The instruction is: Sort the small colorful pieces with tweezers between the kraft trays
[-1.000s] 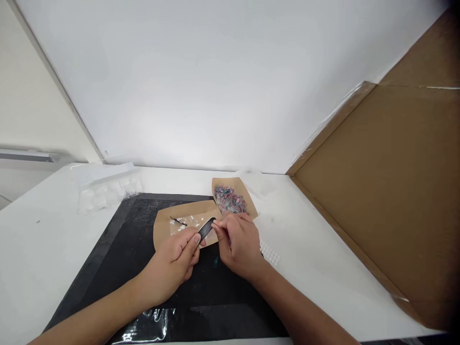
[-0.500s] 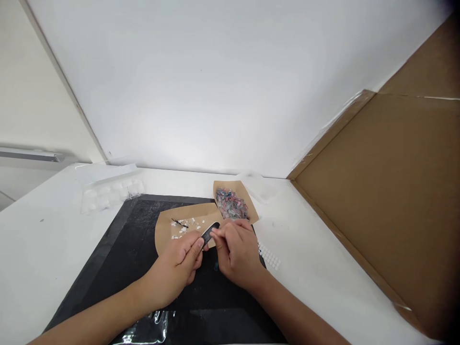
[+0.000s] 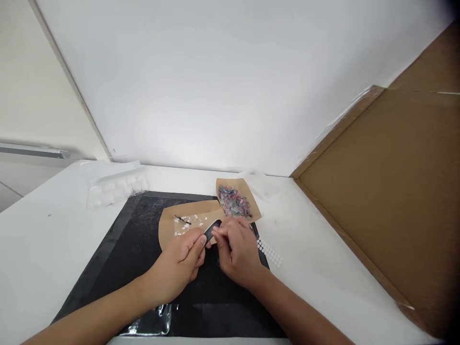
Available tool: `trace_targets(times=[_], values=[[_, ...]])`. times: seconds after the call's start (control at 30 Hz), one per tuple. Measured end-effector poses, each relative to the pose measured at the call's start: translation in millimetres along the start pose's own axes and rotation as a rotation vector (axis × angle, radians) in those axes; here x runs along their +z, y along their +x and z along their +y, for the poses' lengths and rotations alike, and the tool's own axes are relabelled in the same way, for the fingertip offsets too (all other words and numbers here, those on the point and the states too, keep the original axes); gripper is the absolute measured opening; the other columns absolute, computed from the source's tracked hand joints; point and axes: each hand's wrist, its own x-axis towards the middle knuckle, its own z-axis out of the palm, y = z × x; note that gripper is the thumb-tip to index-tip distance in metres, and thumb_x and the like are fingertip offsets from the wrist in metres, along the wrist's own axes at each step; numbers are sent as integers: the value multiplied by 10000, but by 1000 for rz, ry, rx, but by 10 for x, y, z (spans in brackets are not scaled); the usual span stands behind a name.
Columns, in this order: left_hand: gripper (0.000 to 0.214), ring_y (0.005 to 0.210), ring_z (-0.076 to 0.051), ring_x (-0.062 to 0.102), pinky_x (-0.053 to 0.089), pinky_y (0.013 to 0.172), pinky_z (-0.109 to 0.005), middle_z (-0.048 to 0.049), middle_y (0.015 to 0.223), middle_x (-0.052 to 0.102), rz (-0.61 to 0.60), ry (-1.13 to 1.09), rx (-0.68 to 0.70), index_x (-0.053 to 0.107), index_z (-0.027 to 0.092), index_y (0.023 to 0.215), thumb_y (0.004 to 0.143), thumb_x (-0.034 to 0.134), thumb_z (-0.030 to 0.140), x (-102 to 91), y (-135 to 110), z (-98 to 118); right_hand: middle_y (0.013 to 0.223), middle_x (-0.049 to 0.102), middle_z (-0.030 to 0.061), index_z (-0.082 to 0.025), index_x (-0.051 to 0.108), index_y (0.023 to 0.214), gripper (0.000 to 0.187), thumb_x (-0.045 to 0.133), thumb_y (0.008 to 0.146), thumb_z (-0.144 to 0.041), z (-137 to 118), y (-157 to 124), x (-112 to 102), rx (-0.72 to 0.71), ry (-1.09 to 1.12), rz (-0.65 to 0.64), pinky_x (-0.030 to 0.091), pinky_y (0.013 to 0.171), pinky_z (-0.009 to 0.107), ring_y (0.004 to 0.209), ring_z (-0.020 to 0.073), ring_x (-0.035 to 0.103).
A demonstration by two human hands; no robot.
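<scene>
A small black oblong piece (image 3: 212, 230) with a rounded end and a pale edge is held up over the black mat. My left hand (image 3: 185, 256) is closed around its lower end, thumb pressed on top. Bent fingers of my right hand (image 3: 237, 249) pinch at its upper right side; whether they hold anything else is hidden. Just behind my hands lies a brown paper tray (image 3: 167, 225) with white bits (image 3: 194, 218) and a thin black strip (image 3: 182, 219) in it. Another paper tray (image 3: 254, 211) holds a pile of small clear packets with red and green colours (image 3: 235, 200).
The black mat (image 3: 143, 249) lies on a white table (image 3: 316, 268). A sheet of round white stickers (image 3: 269, 252) is right of the mat. At the back left stands a clear plastic box (image 3: 115, 187); a clear bag (image 3: 264, 186) is behind the trays. Cardboard (image 3: 381, 191) walls off the right.
The whole view has shifted slightly. My hands keep nearly the same grip on the black piece, with the right fingertips barely moved.
</scene>
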Motion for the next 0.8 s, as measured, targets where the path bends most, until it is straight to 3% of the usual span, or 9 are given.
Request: trace_targets(times=[0.07, 0.2, 0.37, 0.5, 0.57, 0.67, 0.8], values=[[432, 436, -66, 327, 281, 396, -170, 79, 614, 394, -5, 29, 11, 521, 201, 913, 1057, 388, 586, -10, 10, -21, 731, 597, -7, -227, 462, 853, 190, 532, 996, -124, -3, -3, -5, -15, -2, -30, 405, 781, 366, 699, 171, 582], [447, 476, -81, 323, 273, 415, -177, 68, 630, 394, 6, 44, 38, 487, 207, 860, 1058, 375, 591, -22, 28, -46, 751, 619, 0, -219, 494, 879, 158, 552, 996, -131, 14, 6, -5, 38, -79, 36, 391, 770, 362, 698, 167, 573], [435, 479, -93, 271, 220, 401, -194, 59, 633, 400, 9, 90, 7, 461, 216, 836, 1057, 376, 582, -25, 19, -17, 721, 589, -14, -222, 477, 850, 183, 532, 998, -129, 10, 6, 2, -32, -2, -68, 398, 782, 364, 674, 156, 557], [444, 497, -100, 279, 210, 417, -204, 49, 645, 406, 12, 70, 9, 451, 216, 820, 1053, 381, 588, -35, 21, -12, 738, 595, 2, -222, 496, 864, 161, 555, 997, -153, 21, 15, 5, 16, -80, 11, 382, 711, 342, 687, 170, 565], [449, 513, -108, 307, 238, 435, -210, 44, 643, 408, 22, 81, 30, 453, 214, 809, 1054, 382, 584, -38, 23, -25, 736, 593, 8, -224, 495, 859, 164, 546, 998, -152, 13, 15, 5, -31, -58, -28, 374, 677, 334, 688, 174, 566], [449, 543, -118, 346, 286, 472, -219, 37, 645, 421, 32, 121, 56, 466, 209, 806, 1058, 383, 571, -42, 23, -34, 713, 585, 0, -225, 494, 855, 170, 544, 993, -139, -12, 17, -1, -66, -72, -36, 377, 682, 338, 668, 169, 564], [443, 547, -119, 328, 248, 456, -220, 35, 646, 422, 40, 118, 43, 465, 212, 804, 1059, 385, 566, -40, 18, -22, 710, 580, 0, -225, 483, 844, 181, 547, 989, -140, -29, 25, -13, -19, -108, 14, 380, 698, 346, 654, 168, 555]])
